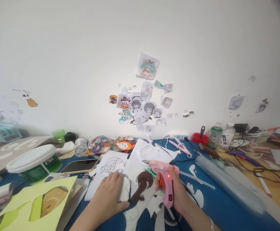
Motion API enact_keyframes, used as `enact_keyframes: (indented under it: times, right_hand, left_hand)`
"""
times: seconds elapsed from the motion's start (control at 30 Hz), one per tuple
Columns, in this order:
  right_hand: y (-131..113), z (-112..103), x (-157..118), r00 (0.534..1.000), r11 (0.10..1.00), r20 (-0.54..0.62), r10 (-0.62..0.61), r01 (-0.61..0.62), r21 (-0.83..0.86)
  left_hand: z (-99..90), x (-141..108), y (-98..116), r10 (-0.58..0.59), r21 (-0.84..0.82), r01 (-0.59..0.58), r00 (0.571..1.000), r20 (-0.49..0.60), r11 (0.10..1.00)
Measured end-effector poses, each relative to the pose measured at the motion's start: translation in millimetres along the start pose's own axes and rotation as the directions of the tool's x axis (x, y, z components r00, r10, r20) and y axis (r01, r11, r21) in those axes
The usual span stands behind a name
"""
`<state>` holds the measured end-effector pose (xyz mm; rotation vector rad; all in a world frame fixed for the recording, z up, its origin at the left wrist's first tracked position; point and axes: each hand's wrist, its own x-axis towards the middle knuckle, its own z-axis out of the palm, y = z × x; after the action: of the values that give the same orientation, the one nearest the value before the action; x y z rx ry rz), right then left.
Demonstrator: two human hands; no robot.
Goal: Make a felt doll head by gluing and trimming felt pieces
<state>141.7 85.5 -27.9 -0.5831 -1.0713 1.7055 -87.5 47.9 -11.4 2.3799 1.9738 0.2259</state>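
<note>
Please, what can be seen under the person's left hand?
Part of a white rounded piece shows from under the left hand. A sheet with a line drawing shows past its far side. Whatever else lies directly beneath is covered and cannot be seen.

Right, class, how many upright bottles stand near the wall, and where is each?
2: a green-labelled bottle, right of the red container, and a white-labelled bottle beside it, farther right. Others may be hidden behind the clutter.

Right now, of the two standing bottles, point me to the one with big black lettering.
The right bottle: big black characters run down its white front. The left bottle is green instead.
</note>
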Motion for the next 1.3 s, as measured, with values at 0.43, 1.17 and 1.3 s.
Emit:
enact_keyframes:
  times: [0.43,1.17,1.3]
  right_hand:
    - [2,0,-4,0.997,0.991,0.012,-0.072,0.073,-0.109]
    - [28,-7,-7,0.988,0.886,-0.156,0.001,-0.073,-0.458]
    - [25,-5,-8,0.986,0.903,-0.168,0.011,-0.083,-0.422]
  left_hand:
    - [-10.2,3,-2,-0.164,-0.892,0.065,0.986,-0.011,0.448]
    - [-5.6,-7,35,0.226,-0.948,0.281,0.943,0.245,-0.149]
    - [-6.3,-8,35,0.234,-0.945,0.270,0.946,0.224,-0.185]
